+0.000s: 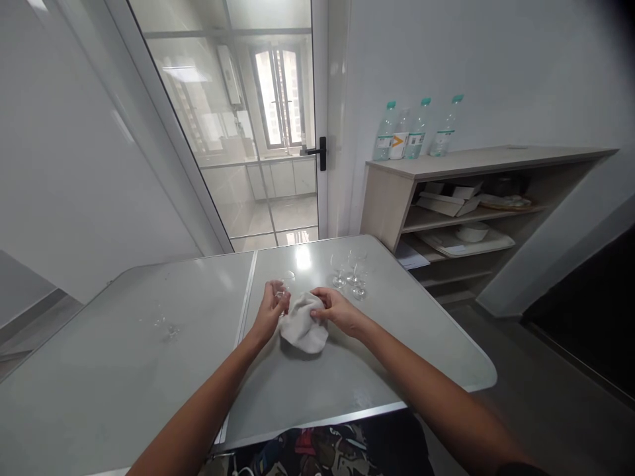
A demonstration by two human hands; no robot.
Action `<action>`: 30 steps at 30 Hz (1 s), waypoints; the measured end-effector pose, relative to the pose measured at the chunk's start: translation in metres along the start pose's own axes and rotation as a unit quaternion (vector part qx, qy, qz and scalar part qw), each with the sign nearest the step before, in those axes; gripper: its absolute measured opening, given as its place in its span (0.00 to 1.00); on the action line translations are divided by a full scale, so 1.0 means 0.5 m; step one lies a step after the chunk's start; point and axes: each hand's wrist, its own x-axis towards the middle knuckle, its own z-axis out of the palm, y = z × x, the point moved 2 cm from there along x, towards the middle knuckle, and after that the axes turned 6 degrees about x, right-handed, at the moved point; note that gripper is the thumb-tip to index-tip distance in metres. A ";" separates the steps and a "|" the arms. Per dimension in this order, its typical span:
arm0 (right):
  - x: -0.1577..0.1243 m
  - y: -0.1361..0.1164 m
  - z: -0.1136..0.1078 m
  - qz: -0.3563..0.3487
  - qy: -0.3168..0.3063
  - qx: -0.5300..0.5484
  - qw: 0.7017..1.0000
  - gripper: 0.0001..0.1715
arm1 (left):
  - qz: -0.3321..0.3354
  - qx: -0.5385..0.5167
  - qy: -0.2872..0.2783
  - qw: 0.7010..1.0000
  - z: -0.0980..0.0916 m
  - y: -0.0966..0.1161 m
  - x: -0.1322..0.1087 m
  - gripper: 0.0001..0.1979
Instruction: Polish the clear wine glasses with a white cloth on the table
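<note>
A white cloth [304, 325] is gripped in my right hand [335, 308], fingers closed on its upper right edge, and it hangs in loose folds just above the table. Close beside it on the left, my left hand [272, 305] curls around a clear wine glass [286, 285]. The lower part of this glass is hidden by the fingers and the cloth. Beyond my right hand, several clear stemmed glasses [358, 277] stand upright in a group on the grey table [278, 390].
Some small clear glass-like objects [171, 330] sit on the left part of the table. A wooden shelf unit [389, 205] stands at the right with several plastic bottles [415, 135] on top. Behind the table is a glass door [278, 198] with a black handle [322, 153].
</note>
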 end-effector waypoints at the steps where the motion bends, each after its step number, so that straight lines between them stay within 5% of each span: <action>1: 0.002 0.000 -0.002 -0.019 0.020 -0.021 0.999 0.21 | 0.023 0.021 0.000 1.000 -0.002 0.001 0.000 0.18; 6: 0.004 -0.012 -0.010 -0.134 0.134 -0.111 0.976 0.05 | 0.136 0.227 0.065 0.962 -0.016 0.010 -0.006 0.22; 10: -0.009 -0.030 -0.010 -0.237 0.235 -0.307 0.891 0.03 | 0.191 0.299 0.054 0.933 -0.011 0.016 -0.015 0.24; 19: -0.027 -0.040 0.004 -0.277 0.088 -0.427 0.856 0.11 | 0.236 0.359 0.054 0.901 -0.007 -0.001 -0.019 0.26; 24: -0.033 -0.050 0.000 -0.237 -0.063 -0.350 0.904 0.36 | 0.316 0.364 0.029 0.876 -0.005 -0.006 -0.026 0.27; 30: -0.030 -0.032 0.005 -0.194 -0.154 -0.428 0.870 0.53 | 0.383 0.413 -0.014 0.826 0.003 -0.015 -0.034 0.26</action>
